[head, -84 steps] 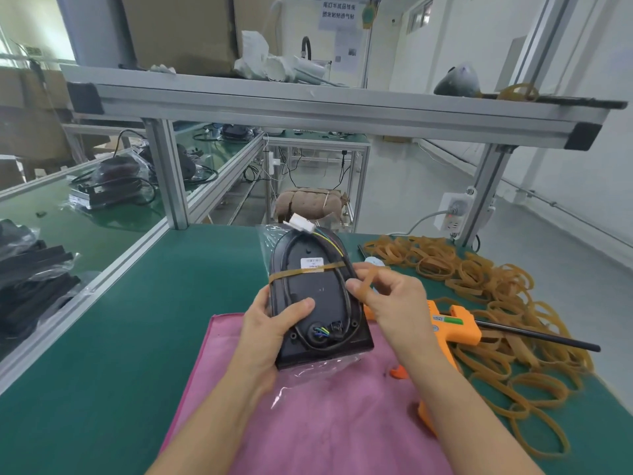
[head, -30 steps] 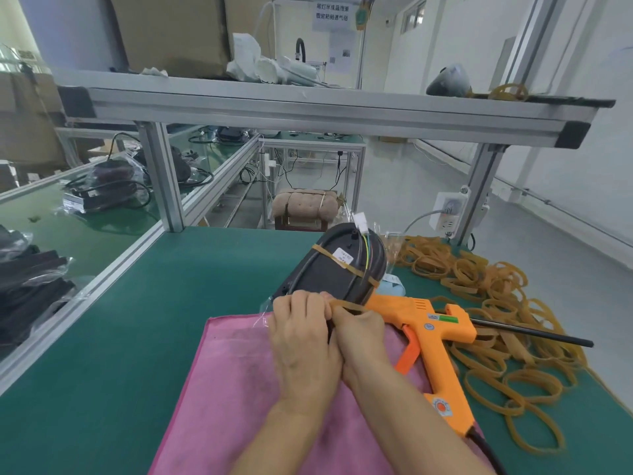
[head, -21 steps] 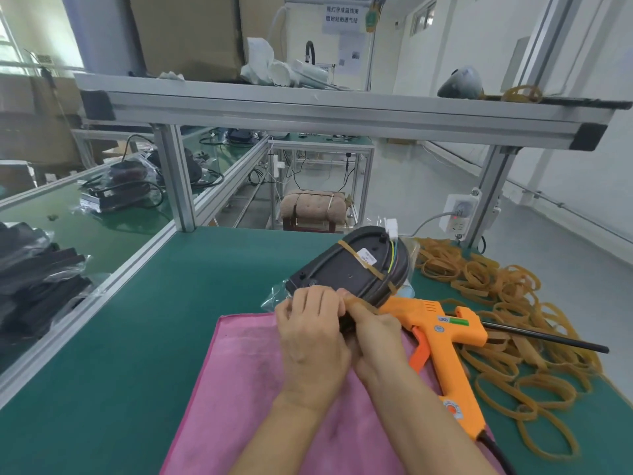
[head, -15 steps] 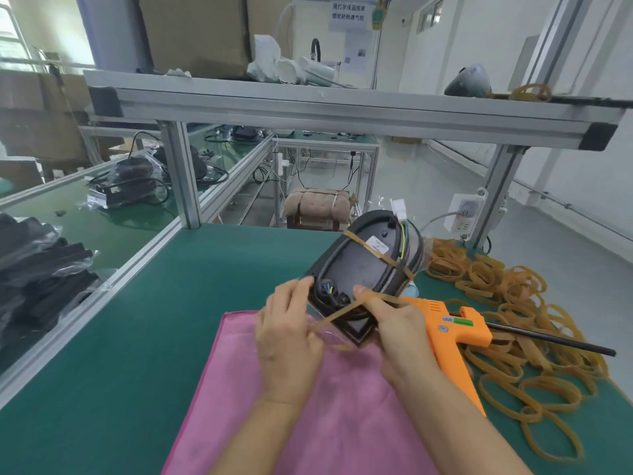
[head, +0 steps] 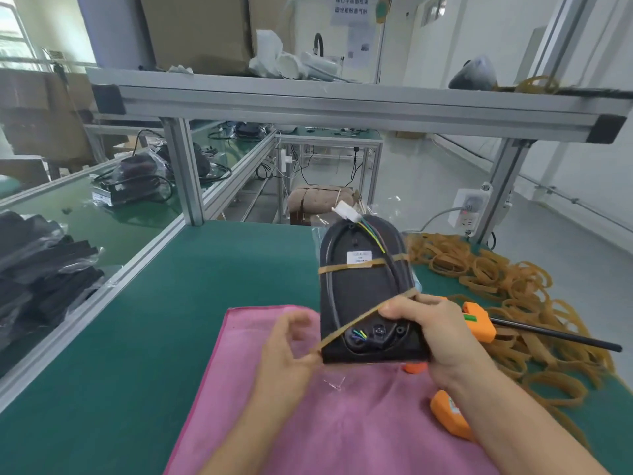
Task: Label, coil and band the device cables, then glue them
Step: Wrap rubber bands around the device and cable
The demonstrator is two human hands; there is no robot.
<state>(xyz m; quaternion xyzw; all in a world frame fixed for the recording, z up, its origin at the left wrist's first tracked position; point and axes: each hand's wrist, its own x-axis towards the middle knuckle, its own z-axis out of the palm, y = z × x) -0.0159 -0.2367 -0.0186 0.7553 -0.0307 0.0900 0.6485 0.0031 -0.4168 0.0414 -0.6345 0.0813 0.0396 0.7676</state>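
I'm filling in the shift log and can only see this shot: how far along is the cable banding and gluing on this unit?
Done: a label is on, the cable is coiled on the black device, and one rubber band crosses it. In hand: the right hand holds the device while the left hand stretches a second band slantwise across the lower end. Left: seating it, then gluing; the orange glue gun lies unused.

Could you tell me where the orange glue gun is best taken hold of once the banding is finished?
Probably by its handle, coming from the right: the handle angles toward the person over the pink cloth, while the right hand and the black device cover the body. The glue stick projects rightward, a poor grip.
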